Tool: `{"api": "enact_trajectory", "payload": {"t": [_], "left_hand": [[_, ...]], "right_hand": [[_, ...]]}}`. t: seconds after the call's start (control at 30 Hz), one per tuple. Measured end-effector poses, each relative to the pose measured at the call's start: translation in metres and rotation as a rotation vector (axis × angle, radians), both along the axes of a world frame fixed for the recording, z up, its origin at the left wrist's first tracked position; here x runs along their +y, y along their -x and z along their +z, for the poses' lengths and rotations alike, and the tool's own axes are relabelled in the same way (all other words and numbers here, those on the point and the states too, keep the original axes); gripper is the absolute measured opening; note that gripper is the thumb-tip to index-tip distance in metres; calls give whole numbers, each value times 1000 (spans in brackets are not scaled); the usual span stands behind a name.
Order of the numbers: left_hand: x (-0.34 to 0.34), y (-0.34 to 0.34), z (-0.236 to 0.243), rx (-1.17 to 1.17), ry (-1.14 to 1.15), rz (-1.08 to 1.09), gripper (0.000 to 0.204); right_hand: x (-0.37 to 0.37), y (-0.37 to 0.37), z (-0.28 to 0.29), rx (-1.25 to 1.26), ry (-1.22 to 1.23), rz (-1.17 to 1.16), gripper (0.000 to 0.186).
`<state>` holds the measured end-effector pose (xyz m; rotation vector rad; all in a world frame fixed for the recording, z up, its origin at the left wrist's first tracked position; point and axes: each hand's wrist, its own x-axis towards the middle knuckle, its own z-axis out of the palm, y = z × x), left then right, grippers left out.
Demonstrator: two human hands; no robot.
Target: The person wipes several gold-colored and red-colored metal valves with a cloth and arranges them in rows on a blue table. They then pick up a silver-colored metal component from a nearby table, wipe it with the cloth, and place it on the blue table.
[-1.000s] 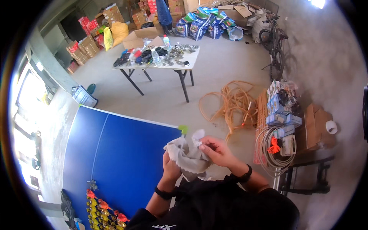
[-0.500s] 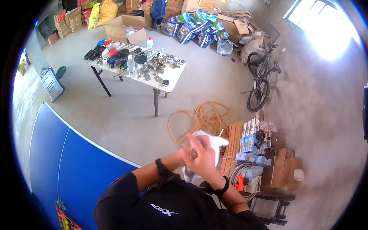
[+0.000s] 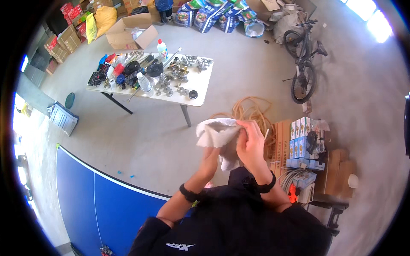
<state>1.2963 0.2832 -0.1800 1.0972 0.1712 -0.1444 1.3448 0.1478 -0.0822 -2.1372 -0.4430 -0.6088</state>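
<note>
A white cloth (image 3: 218, 133), bunched and folded, is held up in front of my chest between both hands. My left hand (image 3: 209, 161) comes up beneath it, and the fabric drapes over its fingers, so they are mostly hidden. On the cloth's right side, my right hand (image 3: 252, 145) is closed, pinching the edge between thumb and fingers. A lower fold of the cloth hangs down between my two wrists. Whether anything else lies inside the folds cannot be seen.
Ahead stands a white folding table (image 3: 200, 87) with metal fittings, bottles and tools. A blue table (image 3: 128, 205) lies at left. Small boxes (image 3: 301, 147) and coiled cable sit close at right, with an orange hose (image 3: 250, 109) on the floor. A bicycle (image 3: 304, 64) stands farther back.
The cloth has been lifted and spread wider over my left hand. My hands have moved from crossed close together to side by side, and a greyish item seen between them no longer shows.
</note>
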Motion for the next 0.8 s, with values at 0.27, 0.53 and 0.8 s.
{"api": "enact_trajectory", "payload": {"t": [0.27,0.53,0.8], "left_hand": [[77,-7,6,136,3,776,52],[76,17,11,252,-190,1238,51],[26,1,8,341,-204,1400,51]], "right_hand": [[126,-10,-32,360,281,1059,38],[141,-214,-82,1135,-515,1405,24],[117,-464,-286,1313,-502,239,22]]}}
